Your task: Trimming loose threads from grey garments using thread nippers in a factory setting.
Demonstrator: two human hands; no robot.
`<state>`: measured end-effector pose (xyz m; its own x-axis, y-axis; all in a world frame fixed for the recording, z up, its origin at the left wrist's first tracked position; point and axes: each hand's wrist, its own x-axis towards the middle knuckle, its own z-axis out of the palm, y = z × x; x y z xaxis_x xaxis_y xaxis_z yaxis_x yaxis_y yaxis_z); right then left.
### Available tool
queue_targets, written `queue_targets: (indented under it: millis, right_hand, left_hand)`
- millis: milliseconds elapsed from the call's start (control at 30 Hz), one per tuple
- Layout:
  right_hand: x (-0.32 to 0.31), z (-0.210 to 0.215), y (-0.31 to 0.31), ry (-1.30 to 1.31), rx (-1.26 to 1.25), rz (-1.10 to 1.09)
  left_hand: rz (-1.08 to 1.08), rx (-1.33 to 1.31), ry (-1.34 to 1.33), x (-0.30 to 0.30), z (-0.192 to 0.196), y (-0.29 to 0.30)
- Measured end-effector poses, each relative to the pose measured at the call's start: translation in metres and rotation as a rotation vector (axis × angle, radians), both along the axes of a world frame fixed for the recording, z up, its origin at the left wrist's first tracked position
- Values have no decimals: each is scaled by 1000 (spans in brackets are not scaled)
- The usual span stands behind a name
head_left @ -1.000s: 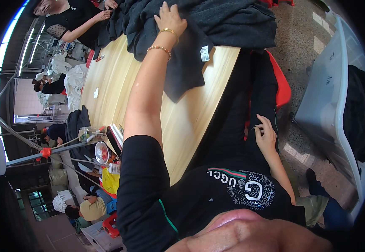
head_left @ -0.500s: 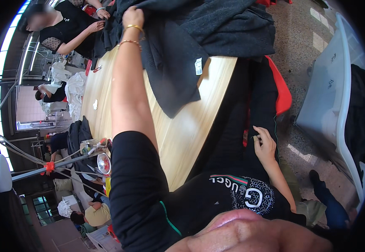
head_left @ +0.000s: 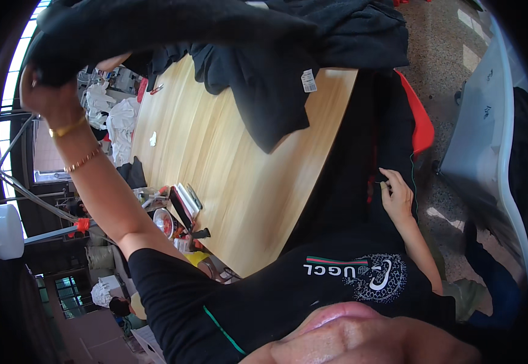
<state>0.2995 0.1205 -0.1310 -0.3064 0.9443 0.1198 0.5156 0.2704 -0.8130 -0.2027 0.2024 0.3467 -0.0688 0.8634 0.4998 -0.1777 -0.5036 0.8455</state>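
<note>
My left hand (head_left: 48, 94) is raised at the far left, its fingers closed on the end of a dark grey knit garment (head_left: 173, 27). The lifted cloth stretches in a blurred band across the top toward a heap of dark fabric (head_left: 361, 36) at the table's far end. A dark panel (head_left: 270, 103) hangs over the tabletop below it, with a white label (head_left: 309, 80) near its edge. My right hand (head_left: 399, 195) rests on my black-trousered thigh, fingers loosely bent and thumb apart, holding nothing that I can see.
On the wooden table (head_left: 215, 151) lie red-handled snips (head_left: 156, 89) and a white scrap (head_left: 153, 139). Pens and a round container (head_left: 165, 223) stand at its near left edge. A white lamp (head_left: 4, 232) is at left. At right are a large grey bin (head_left: 473, 127) and a red seat (head_left: 420, 130).
My left hand has swung left and toward me, lifting the dark garment off the table into the air. The cloth now covers most of the co-worker. My right hand stays on my thigh.
</note>
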Motion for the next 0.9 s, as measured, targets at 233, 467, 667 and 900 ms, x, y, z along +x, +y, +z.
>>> queue_targets:
  millis: [233, 467, 667, 900]
  right_hand:
    - [2, -5, -2, -32, 25, 2]
    - [5, -19, -4, -81, 129, 4]
    - [2, -15, -4, -87, 68, -12]
    - [6, -14, -6, -90, 110, 2]
  left_hand:
    - [-691, -43, 369, 49, -127, -77]
    - [11, -803, 989, 79, -201, -6]
    - [605, -800, 1272, 63, -282, 102]
    - [489, 269, 2310, -1, -255, 177]
